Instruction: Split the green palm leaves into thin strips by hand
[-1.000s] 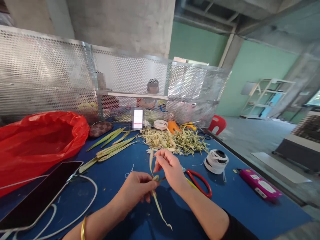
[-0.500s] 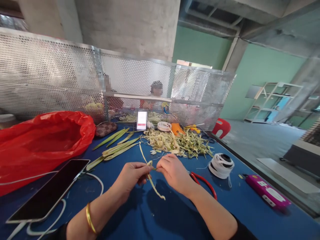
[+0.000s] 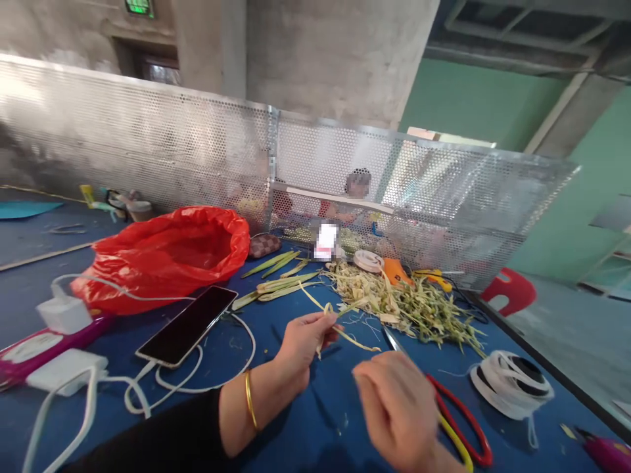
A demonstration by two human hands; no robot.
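My left hand [image 3: 308, 341] pinches pale yellow-green plant strips [image 3: 311, 297] that cross at a small loop by the fingertips, with one thin end trailing right. My right hand [image 3: 394, 401] is apart from the strips, its fingers curled in and slightly blurred; whether anything is inside cannot be seen. Behind and beside it lie scissors with red and yellow handles [image 3: 461, 420], their blade pointing to the back, partly covered by the hand. Beyond the hands are several long green leaf stalks [image 3: 280, 289] and a heap of shredded plant scraps [image 3: 409, 305].
A red plastic bag [image 3: 148, 263], a phone [image 3: 190, 325] on white cables and a power strip [image 3: 29, 348] occupy the left. At right stands a white ribbon roll [image 3: 513, 387]. A perforated metal screen [image 3: 172, 144] closes the back; people sit behind it.
My right hand has let go of the strips and moved down and right, over the scissors. My left hand still holds the strips. The view has turned left.
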